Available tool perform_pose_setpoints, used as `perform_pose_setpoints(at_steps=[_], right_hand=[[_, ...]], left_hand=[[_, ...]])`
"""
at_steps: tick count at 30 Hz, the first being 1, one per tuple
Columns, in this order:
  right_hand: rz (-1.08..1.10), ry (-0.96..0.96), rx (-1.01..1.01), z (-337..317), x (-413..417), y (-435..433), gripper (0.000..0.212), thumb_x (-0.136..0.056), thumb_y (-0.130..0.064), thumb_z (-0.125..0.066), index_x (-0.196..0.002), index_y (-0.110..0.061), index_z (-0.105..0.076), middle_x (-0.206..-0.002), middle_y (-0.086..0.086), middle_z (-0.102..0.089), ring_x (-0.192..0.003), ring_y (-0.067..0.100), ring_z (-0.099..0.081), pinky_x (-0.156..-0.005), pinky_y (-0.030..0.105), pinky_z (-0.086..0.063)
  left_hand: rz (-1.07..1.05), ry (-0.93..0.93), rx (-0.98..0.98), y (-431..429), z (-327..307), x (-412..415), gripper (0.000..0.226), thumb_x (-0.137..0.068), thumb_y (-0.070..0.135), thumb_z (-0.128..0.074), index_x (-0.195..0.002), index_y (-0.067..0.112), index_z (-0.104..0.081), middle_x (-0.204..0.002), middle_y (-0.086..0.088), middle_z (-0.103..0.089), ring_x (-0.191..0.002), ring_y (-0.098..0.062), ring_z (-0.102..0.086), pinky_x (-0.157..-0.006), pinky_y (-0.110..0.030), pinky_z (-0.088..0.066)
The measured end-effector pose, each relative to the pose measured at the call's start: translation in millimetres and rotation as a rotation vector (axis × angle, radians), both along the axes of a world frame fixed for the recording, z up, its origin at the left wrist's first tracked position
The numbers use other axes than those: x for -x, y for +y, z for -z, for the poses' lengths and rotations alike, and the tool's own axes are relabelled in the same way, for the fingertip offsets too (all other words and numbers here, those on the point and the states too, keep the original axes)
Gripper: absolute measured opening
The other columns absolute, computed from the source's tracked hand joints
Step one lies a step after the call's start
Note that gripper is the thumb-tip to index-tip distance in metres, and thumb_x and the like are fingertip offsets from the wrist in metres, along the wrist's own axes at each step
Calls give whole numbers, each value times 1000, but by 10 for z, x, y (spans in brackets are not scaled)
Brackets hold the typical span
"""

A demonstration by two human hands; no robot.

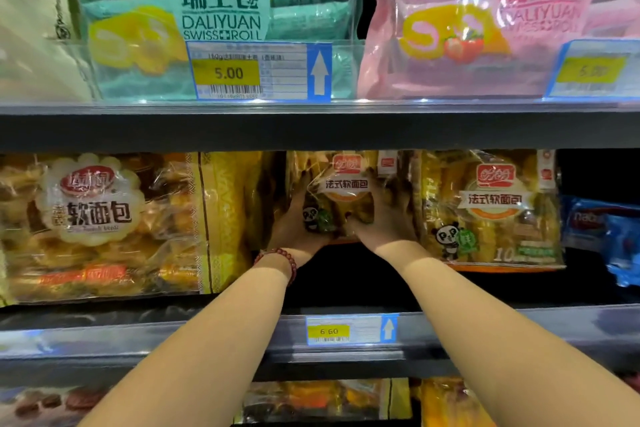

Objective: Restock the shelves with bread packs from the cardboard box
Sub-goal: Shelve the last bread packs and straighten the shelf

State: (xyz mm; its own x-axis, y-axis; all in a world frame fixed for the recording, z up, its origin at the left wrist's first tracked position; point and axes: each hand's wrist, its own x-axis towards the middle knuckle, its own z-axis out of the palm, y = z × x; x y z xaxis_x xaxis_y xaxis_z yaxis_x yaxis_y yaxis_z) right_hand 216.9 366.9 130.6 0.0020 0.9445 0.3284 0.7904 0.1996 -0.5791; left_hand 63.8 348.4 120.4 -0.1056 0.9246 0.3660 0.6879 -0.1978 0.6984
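Note:
A yellow bread pack (346, 191) with a red logo and a panda stands upright deep in the middle shelf (346, 329). My left hand (294, 225), with a red bead bracelet on its wrist, grips the pack's lower left side. Its lower right side is held by my right hand (384, 218). An identical bread pack (491, 211) stands just to the right, nearer the shelf front. The cardboard box is out of view.
A large yellow bread bag (104, 225) fills the shelf's left part. Blue snack packs (602, 229) sit at far right. Above, a green Swiss roll pack (214, 17) and a pink one (502, 21). A price tag (349, 330) marks the shelf edge. More packs lie below.

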Motion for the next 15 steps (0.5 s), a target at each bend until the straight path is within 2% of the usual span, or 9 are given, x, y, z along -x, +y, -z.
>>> perform_pose_setpoints(at_steps=[3,7,10,15], right_hand=[[-2,-17,-21,31,-24,25,83,-88,-44,-59,-147,-52,-1,-160,7,0,-143,39,-18,-111,46,-30],[-44,-4,-70,65,-7,4,82,-86,-43,-60,-147,-53,-4,-159,5,-9,-141,37,-25,-110,45,-34],[23,-50,-93,32,-10,-66,82,-88,-38,-60,-148,-50,-5,-158,7,-1,-143,37,-15,-111,45,-29],[37,-339,-185,45,3,-105,85,-89,-41,-58,-150,-44,1,-159,1,16,-146,32,3,-113,47,-25]], left_hand=[[-18,-19,-18,13,6,12,106,-75,43,-76,-149,39,1,-158,-1,-16,-143,-29,-20,-114,-36,-20],[-76,-28,-28,59,50,90,109,-74,43,-76,-148,41,4,-159,-2,-12,-144,-30,-19,-114,-36,-21],[-72,24,-45,63,66,85,111,-74,46,-75,-148,40,7,-159,-2,-9,-145,-29,-16,-115,-35,-19],[-91,159,-135,76,37,71,105,-76,37,-76,-149,41,0,-159,1,11,-147,-24,0,-116,-37,-17]])
